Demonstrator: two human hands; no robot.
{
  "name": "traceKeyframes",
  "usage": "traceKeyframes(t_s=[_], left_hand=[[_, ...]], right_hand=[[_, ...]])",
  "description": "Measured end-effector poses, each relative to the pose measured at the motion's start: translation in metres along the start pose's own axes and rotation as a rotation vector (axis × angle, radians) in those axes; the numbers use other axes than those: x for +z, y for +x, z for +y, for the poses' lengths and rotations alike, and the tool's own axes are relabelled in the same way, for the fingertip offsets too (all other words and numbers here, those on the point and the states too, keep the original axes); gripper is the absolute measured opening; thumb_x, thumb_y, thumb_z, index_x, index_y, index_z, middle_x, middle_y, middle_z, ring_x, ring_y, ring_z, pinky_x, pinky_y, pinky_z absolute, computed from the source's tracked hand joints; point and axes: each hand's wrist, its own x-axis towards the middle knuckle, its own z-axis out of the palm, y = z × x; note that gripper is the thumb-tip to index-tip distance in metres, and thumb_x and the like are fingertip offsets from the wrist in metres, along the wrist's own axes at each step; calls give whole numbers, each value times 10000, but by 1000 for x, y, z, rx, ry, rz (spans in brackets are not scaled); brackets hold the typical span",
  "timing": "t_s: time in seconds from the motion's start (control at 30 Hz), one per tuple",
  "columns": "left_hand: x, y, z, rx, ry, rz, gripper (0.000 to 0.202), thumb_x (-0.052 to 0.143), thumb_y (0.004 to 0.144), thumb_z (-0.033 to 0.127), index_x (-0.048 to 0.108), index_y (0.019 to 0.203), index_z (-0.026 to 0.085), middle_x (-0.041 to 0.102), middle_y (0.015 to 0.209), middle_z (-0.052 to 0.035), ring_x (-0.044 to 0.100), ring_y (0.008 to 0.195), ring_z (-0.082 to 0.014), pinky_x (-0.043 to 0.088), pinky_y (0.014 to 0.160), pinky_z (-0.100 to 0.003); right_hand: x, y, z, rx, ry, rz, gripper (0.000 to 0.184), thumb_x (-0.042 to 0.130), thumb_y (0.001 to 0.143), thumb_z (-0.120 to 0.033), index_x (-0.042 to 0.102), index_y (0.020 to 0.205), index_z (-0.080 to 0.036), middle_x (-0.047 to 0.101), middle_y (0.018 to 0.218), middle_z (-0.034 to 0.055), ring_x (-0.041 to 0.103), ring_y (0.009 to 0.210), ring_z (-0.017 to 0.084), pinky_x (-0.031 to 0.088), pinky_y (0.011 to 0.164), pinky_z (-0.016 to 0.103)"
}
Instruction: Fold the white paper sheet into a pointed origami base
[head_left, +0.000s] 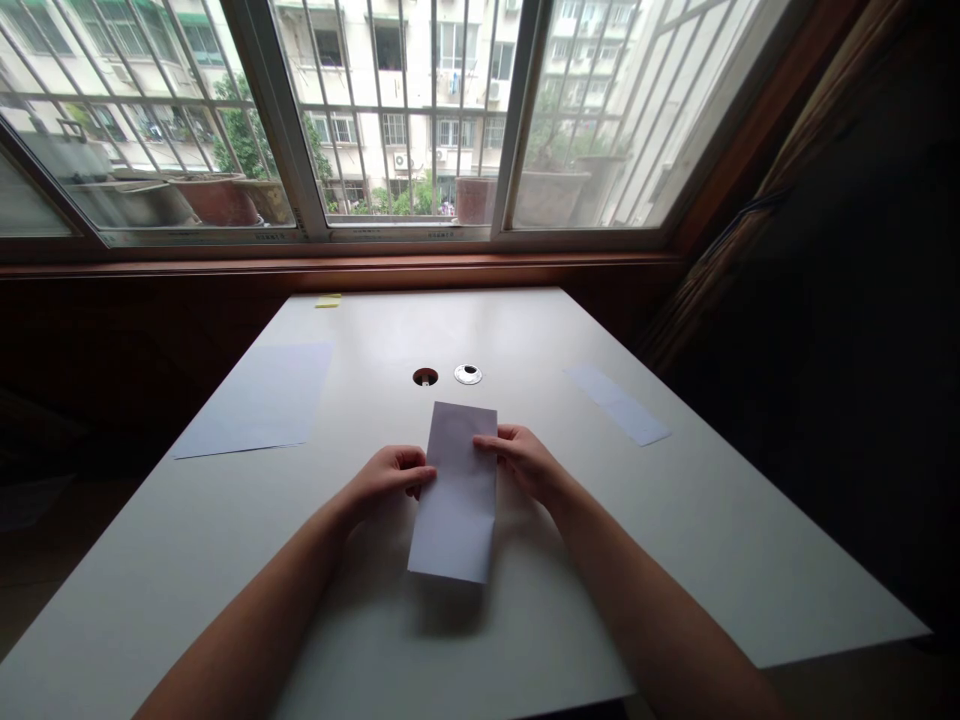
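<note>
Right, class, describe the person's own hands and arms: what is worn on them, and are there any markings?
The left hand and right hand are ungloved. The left forearm and right forearm are bare, with no sleeve in view. No watch, bracelet or clear marking shows; some fingers are partly hidden, so rings cannot be ruled out.

Left hand, right hand, narrow wrists and broader forearms, all bare.

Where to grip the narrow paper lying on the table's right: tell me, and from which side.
Probably pinch the near end of the narrow paper, the right hand coming from the near side: it lies flat, slanting, with that end closer.
</note>
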Motion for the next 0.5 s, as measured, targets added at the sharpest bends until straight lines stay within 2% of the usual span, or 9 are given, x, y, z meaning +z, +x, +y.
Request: traceKeyframes(t_s=[0.2,0.33,0.5], left_hand=[[0,0,1,39,-30,42,272,720,789,399,649,733,143,568,620,0,533,596,-136,384,593,-251],[3,3,-1,82,-115,182,296,698,812,428,643,748,144,555,645,3,516,600,-125,379,575,-238],[9,6,-5,196,-223,356,262,703,820,408,667,893,159,603,764,-15,528,651,-123,400,582,-229]], right_hand=[[5,-1,1,9,10,-38,354,829,686,-381,755,914,-120,742,946,126,686,829,241,518,786,366],[11,-3,3,33,-41,-99,354,828,687,-378,759,903,-107,743,917,119,682,816,238,510,787,363],[16,-6,3,57,-106,-148,379,827,679,-407,763,903,-108,745,906,112,683,793,242,512,763,361]])
